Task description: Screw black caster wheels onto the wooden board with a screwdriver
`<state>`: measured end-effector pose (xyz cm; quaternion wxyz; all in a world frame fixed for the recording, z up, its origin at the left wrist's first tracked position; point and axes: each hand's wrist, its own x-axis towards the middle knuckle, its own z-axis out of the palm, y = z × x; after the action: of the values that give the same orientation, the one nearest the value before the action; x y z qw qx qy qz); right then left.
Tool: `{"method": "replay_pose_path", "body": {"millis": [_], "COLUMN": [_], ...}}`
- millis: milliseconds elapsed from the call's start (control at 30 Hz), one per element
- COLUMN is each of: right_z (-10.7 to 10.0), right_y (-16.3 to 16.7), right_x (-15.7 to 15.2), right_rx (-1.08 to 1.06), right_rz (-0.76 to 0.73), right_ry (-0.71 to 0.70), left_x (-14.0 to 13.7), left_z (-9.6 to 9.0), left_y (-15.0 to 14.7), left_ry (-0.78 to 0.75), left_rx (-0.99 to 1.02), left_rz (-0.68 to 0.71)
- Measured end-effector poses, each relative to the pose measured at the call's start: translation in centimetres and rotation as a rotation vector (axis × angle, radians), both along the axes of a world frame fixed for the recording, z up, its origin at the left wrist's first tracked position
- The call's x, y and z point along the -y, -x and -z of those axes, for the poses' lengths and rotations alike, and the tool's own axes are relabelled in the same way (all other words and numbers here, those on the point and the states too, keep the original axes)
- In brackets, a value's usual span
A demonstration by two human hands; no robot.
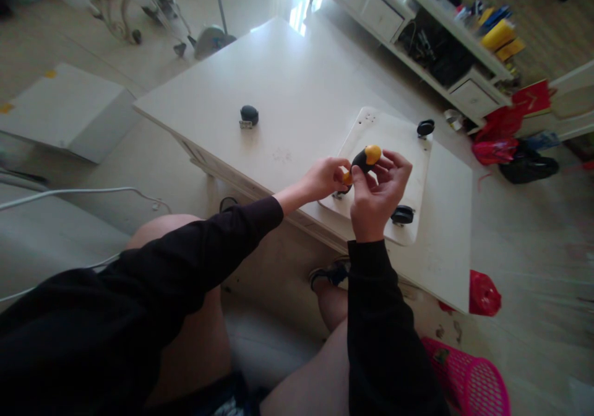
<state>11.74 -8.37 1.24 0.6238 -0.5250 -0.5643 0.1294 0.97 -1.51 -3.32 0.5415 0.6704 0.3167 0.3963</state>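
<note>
A screwdriver point(364, 161) with a black and yellow handle is tilted over the near left corner of a white plastic base panel point(399, 162). My right hand point(378, 196) holds its handle between thumb and fingers. My left hand point(327, 177) is closed, its fingertips pinched at the yellow lower end of the screwdriver. Right under those fingers, a caster on the panel's corner is mostly hidden. Two black casters stand on the panel, one at the far right corner point(426, 127) and one at the near right point(402, 215). A loose caster point(249, 116) lies farther left.
The panel rests on a white table point(297, 75). A white box point(69, 109) is on the floor at left. At the back right stands a cluttered white cabinet point(371, 17). Red bags point(499, 137) and a pink basket point(477, 379) are at right.
</note>
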Motion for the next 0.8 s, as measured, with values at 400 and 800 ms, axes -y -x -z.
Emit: {"method": "replay_pose_path", "body": {"millis": [400, 800], "right_z": [0.55, 0.27], "right_y": [0.0, -0.09], "right_x": [-0.13, -0.13], "right_rx": [0.046, 0.045], "right_rz": [0.031, 0.118], "right_ry": [0.035, 0.025], "left_x": [0.15, 0.39], "left_z": [0.33, -0.12], "left_y": [-0.17, -0.17], "left_ry": [-0.118, -0.063], "left_rx": [-0.067, -0.077], "left_rz": [-0.044, -0.113]}}
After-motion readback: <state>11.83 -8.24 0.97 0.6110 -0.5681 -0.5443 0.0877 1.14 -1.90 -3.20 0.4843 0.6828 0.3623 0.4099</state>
